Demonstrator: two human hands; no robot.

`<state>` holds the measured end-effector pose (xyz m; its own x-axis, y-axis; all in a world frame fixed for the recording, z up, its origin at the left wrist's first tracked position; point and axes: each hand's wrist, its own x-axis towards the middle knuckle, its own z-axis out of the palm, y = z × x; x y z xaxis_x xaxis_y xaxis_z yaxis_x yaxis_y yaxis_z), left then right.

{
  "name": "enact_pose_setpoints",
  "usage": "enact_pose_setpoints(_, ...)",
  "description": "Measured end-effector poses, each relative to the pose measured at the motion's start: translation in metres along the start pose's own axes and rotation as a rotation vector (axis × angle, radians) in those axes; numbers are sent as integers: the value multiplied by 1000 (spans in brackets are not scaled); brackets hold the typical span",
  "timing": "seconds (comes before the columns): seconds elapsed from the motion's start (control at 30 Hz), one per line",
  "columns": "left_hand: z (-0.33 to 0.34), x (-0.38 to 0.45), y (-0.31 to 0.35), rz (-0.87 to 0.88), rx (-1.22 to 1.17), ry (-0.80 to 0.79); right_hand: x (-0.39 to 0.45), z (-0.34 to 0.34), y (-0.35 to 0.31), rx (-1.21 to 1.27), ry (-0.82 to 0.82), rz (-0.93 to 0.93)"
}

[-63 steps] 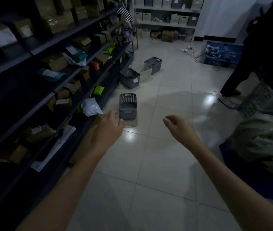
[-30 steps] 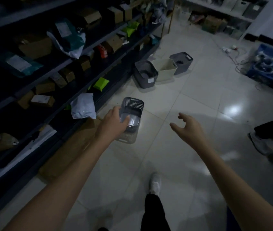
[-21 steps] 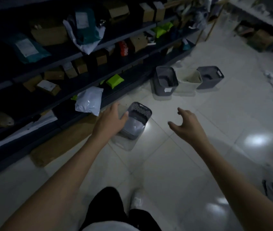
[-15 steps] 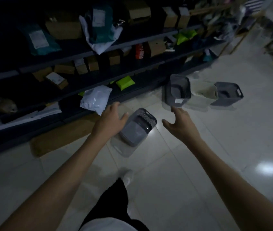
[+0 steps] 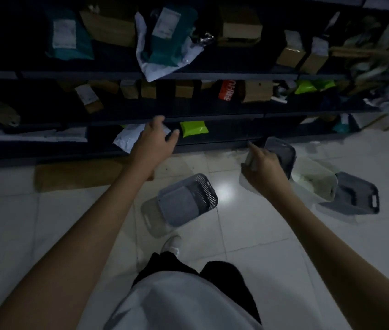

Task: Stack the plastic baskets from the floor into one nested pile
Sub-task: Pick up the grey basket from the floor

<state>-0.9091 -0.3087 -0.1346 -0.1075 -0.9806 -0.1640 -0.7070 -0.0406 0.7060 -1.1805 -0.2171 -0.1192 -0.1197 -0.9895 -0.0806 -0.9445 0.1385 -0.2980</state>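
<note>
Basket [image 5: 186,201] tipped on floor [image 5: 248,239], three more [image 5: 352,194] by shelf [image 5: 212,115] | left hand [image 5: 155,144] spread, empty; right hand [image 5: 263,169] at far basket rim, grip unclear | looks light, stiff plastic; take rim or handle slot

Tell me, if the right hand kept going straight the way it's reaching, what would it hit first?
Probably the dark grey basket by the shelf: the right hand already overlaps its near rim, though depth and contact are unclear in this dim view.
</note>
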Motion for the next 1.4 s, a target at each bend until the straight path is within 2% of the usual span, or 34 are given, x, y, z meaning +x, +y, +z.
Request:
enact_pose_setpoints(0.13,14,14,16,-86,-2,78,54,-15,34,-16,-70,-75)
enact_pose_setpoints(0.3,38,10,26,-238,-4,251,122,-13,69,30,-212,-258)
enact_pose_setpoints(0.4,60,1,25,-307,-6,341,152,-4,85,84,-310,-299)
enact_pose_setpoints(0.5,83,-7,21,-320,32,399,169,13,106,145,-331,-321)
enact_pose_setpoints(0.87,165,-35,-17,-425,224,438,190,104,144,149,-438,-289)
enact_pose_setpoints(1.13,235,-33,-101,-520,165,473,184,212,176,156,-402,-269)
enact_pose_setpoints(1.4,356,-15,-232,-537,201,339,182,378,226,146,-437,-222)
